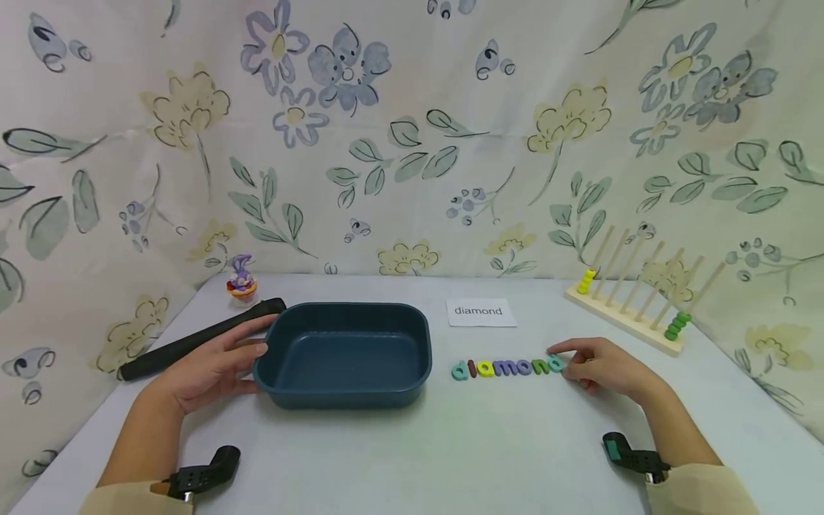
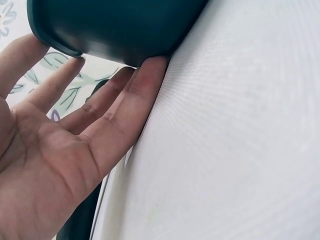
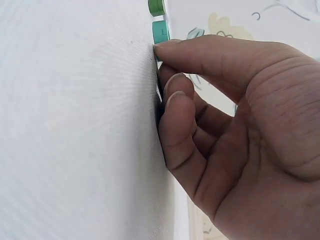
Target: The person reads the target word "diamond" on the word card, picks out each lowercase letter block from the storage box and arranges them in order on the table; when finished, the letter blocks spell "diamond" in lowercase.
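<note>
A dark blue rectangular basin (image 1: 347, 400) stands on the table, left of centre. My left hand (image 1: 215, 368) lies against its left side with fairly straight fingers; in the left wrist view the fingertips touch the basin wall (image 2: 120, 35). To the right, colored toy letters (image 1: 505, 368) in a row spell "diamond". At the row's right end my right hand (image 1: 601, 368) pinches the teal letter d (image 1: 556, 363) between thumb and index finger, its other fingers curled. The right wrist view shows the thumb at the teal letter's edge (image 3: 160, 31).
A white card (image 1: 481, 312) printed "diamond" lies behind the letters. At the back right is a wooden peg rack (image 1: 621, 318) with yellow and green beads. A long black object (image 1: 199, 340) lies left of the basin, near a small purple figurine (image 1: 241, 279).
</note>
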A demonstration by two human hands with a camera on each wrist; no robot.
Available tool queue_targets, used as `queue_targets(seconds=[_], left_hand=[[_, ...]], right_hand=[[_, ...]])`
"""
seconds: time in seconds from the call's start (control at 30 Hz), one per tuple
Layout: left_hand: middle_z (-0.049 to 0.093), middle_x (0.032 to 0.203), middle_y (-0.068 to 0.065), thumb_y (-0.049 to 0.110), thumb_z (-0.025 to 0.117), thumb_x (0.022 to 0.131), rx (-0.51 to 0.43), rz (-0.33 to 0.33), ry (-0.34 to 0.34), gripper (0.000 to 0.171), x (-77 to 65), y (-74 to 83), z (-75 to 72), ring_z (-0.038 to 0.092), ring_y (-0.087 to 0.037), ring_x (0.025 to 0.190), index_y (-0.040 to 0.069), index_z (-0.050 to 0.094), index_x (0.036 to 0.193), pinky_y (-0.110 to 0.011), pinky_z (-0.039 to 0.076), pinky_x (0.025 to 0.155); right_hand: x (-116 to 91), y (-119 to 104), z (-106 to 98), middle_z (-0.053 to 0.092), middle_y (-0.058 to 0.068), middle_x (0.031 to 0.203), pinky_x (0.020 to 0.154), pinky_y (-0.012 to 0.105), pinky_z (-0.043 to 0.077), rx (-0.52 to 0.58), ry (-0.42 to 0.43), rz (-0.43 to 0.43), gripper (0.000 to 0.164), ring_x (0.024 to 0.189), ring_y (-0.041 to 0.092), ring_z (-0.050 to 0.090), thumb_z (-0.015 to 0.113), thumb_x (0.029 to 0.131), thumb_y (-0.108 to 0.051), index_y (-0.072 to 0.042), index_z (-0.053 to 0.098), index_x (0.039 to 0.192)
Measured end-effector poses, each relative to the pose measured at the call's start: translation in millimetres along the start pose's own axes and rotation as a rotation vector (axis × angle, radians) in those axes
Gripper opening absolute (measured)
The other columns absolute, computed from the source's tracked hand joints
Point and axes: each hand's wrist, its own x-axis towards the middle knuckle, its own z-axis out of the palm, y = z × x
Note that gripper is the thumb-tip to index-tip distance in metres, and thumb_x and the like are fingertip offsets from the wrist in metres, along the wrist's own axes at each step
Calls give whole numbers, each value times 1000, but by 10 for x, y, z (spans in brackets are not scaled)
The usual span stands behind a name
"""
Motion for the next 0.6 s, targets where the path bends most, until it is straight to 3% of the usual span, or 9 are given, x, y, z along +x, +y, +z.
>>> queue_targets(seconds=[0.37, 0.6], left_hand=[[50, 148, 7, 23, 53, 109, 1, 6, 0, 68, -12, 4, -21, 62, -6, 123, 26, 18, 167, -55, 55, 100], [49, 150, 5, 24, 53, 109, 12, 0, -5, 67, -14, 29, -8, 61, -8, 124, 25, 18, 167, -55, 54, 101]], right_hand=[[2, -21, 38, 55, 8, 89, 63, 28, 48, -26, 14, -1, 48, 73, 21, 56, 70, 93, -12, -7, 63, 141], [-37, -25, 6, 58, 10, 90, 65, 30, 50, 8, -2, -4, 61, 77, 21, 56, 72, 92, -13, -4, 52, 149]])
